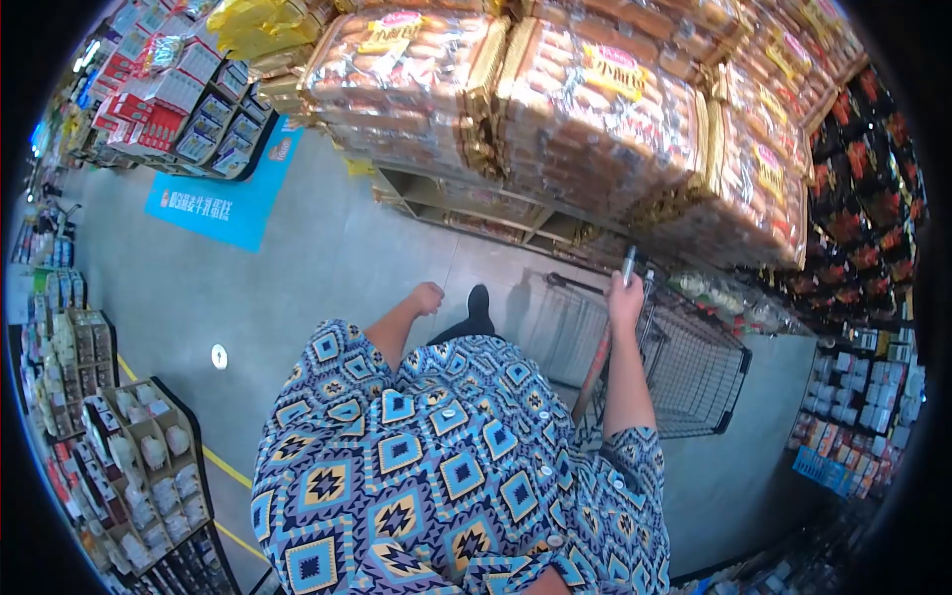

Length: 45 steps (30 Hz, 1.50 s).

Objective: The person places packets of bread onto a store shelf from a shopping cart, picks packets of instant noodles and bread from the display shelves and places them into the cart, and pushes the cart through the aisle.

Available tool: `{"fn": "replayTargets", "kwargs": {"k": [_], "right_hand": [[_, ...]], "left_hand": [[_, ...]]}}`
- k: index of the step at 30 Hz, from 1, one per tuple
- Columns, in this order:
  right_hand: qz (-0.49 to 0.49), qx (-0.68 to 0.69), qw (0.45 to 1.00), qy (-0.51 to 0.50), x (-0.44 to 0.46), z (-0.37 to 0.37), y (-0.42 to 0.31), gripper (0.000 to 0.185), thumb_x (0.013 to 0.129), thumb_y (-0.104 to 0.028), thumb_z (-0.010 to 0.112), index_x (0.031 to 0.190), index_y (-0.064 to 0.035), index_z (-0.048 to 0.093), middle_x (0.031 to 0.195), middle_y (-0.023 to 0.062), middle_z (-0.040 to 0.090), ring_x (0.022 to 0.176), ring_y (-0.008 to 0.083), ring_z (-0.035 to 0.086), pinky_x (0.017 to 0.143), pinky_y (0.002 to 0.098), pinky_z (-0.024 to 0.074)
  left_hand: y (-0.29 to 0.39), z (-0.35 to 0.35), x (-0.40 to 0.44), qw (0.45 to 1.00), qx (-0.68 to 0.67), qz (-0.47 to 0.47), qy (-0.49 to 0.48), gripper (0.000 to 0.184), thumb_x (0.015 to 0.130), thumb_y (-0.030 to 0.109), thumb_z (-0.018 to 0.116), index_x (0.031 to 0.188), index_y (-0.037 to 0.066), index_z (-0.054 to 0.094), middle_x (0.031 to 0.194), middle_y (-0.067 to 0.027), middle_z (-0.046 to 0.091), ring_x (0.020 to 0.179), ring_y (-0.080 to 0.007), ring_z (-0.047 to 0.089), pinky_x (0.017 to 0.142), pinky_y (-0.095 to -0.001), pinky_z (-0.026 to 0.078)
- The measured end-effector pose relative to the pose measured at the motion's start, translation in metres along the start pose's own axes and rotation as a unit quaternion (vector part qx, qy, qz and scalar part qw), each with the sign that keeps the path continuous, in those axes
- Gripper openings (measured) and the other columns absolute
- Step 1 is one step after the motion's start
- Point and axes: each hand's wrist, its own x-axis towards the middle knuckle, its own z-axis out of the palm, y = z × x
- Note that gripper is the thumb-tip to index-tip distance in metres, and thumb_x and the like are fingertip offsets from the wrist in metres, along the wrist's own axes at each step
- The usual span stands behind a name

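My left hand (428, 297) hangs in front of my patterned shirt (426, 476), its fingers curled closed, with nothing visible in it. My right hand (625, 296) is closed around a slim silver-grey object (629, 264) that sticks out beyond the fingers; its kind is too small to make out. Just under and beside that hand is a wire shopping cart (694, 372) with a reddish handle (593, 369). I cannot tell whether the hand also touches the cart. One dark shoe (480, 305) shows ahead of my body on the grey floor.
Stacked packs of small bread rolls (600, 109) stand close ahead on a low shelf (466, 213). A blue floor sign (223, 206) lies beside a boxed-goods display (213, 124). Another display rack (149, 456) is at left; dark packages (868, 198) hang at right.
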Motion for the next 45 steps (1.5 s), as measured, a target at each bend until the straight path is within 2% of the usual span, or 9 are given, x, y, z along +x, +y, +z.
{"fn": "replayTargets", "kwargs": {"k": [2, 7, 10, 14, 16, 21, 24, 27, 45], "right_hand": [[0.036, 0.040, 0.999, -0.006, -0.014, 0.001, -0.016, 0.038, 0.084, -0.025, 0.062, 0.108, 0.0043, 0.055, 0.073, 0.0116, 0.060, 0.061, 0.0192, 0.061, 0.061, 0.0342, 0.0495], [-0.047, -0.103, 0.993, 0.027, -0.006, 0.015, 0.028, 0.041, 0.085, -0.031, 0.060, 0.106, 0.0039, 0.055, 0.080, 0.0176, 0.063, 0.065, 0.0262, 0.064, 0.069, 0.0385, 0.0488], [-0.013, -0.019, 1.000, -0.012, -0.023, 0.019, 0.015, 0.027, 0.087, -0.022, 0.059, 0.101, 0.0007, 0.052, 0.071, 0.0061, 0.060, 0.052, 0.0114, 0.057, 0.047, 0.0261, 0.0468], [-0.001, -0.027, 0.999, -0.025, -0.045, 0.027, 0.000, 0.033, 0.085, -0.027, 0.060, 0.098, 0.0034, 0.054, 0.072, 0.0132, 0.061, 0.058, 0.0214, 0.063, 0.058, 0.0349, 0.0485], [-0.005, -0.004, 0.999, -0.041, -0.051, 0.039, 0.007, 0.024, 0.087, -0.021, 0.059, 0.097, 0.0002, 0.052, 0.068, 0.0054, 0.059, 0.052, 0.0112, 0.057, 0.045, 0.0257, 0.0457], [-0.004, -0.059, 0.996, -0.066, -0.061, 0.065, 0.018, 0.025, 0.085, -0.021, 0.062, 0.094, 0.0002, 0.052, 0.069, 0.0053, 0.059, 0.051, 0.0100, 0.057, 0.042, 0.0266, 0.0456], [-0.041, -0.133, 0.990, -0.027, -0.088, 0.074, -0.008, 0.028, 0.083, -0.024, 0.062, 0.091, 0.0005, 0.053, 0.073, 0.0124, 0.062, 0.060, 0.0218, 0.063, 0.053, 0.0345, 0.0504], [-0.009, -0.246, 0.969, -0.015, -0.131, 0.078, -0.069, 0.027, 0.080, -0.025, 0.054, 0.091, -0.0010, 0.053, 0.085, 0.0255, 0.062, 0.085, 0.0437, 0.060, 0.076, 0.0480, 0.0460], [-0.018, -0.317, 0.948, 0.008, -0.206, 0.172, -0.090, 0.028, 0.079, -0.023, 0.054, 0.094, 0.0007, 0.054, 0.089, 0.0271, 0.063, 0.088, 0.0447, 0.060, 0.079, 0.0503, 0.0461]], "left_hand": [[-0.021, 0.001, -0.015, 1.000, -0.019, -0.009, 0.012, 0.019, 0.086, 0.018, 0.050, 0.095, 0.005, 0.061, 0.079, -0.0101, 0.065, 0.059, -0.0189, 0.062, 0.049, -0.0321, 0.048], [-0.060, 0.000, -0.064, 0.996, -0.068, -0.042, 0.048, 0.023, 0.089, 0.023, 0.050, 0.103, 0.006, 0.059, 0.079, -0.0074, 0.062, 0.059, -0.0174, 0.059, 0.045, -0.0292, 0.043], [-0.089, 0.000, -0.084, 0.993, -0.081, -0.055, 0.067, 0.023, 0.089, 0.022, 0.050, 0.102, 0.005, 0.059, 0.078, -0.0073, 0.061, 0.060, -0.0175, 0.059, 0.045, -0.0290, 0.042], [-0.107, -0.007, -0.106, 0.992, -0.079, -0.072, 0.066, 0.024, 0.089, 0.021, 0.051, 0.103, 0.004, 0.059, 0.080, -0.0083, 0.062, 0.061, -0.0174, 0.060, 0.046, -0.0286, 0.044], [-0.116, -0.011, -0.112, 0.990, -0.094, -0.071, 0.080, 0.024, 0.088, 0.020, 0.051, 0.102, 0.002, 0.059, 0.081, -0.0085, 0.062, 0.060, -0.0169, 0.060, 0.046, -0.0284, 0.045], [-0.113, -0.024, -0.128, 0.989, -0.120, -0.036, 0.084, 0.022, 0.089, 0.020, 0.049, 0.100, 0.004, 0.059, 0.080, -0.0080, 0.062, 0.058, -0.0156, 0.059, 0.046, -0.0274, 0.045], [-0.135, -0.044, -0.122, 0.991, -0.116, -0.014, 0.068, 0.023, 0.090, 0.021, 0.047, 0.101, 0.004, 0.059, 0.081, -0.0076, 0.062, 0.060, -0.0147, 0.058, 0.047, -0.0269, 0.045], [-0.161, -0.068, -0.122, 0.991, -0.122, -0.018, 0.060, 0.026, 0.092, 0.025, 0.048, 0.105, 0.005, 0.058, 0.082, -0.0076, 0.062, 0.062, -0.0155, 0.059, 0.049, -0.0278, 0.046], [-0.367, -0.216, -0.173, 0.967, -0.188, -0.149, 0.091, 0.029, 0.088, 0.022, 0.049, 0.112, 0.008, 0.057, 0.092, -0.0098, 0.065, 0.068, -0.0191, 0.062, 0.052, -0.0308, 0.048]]}}
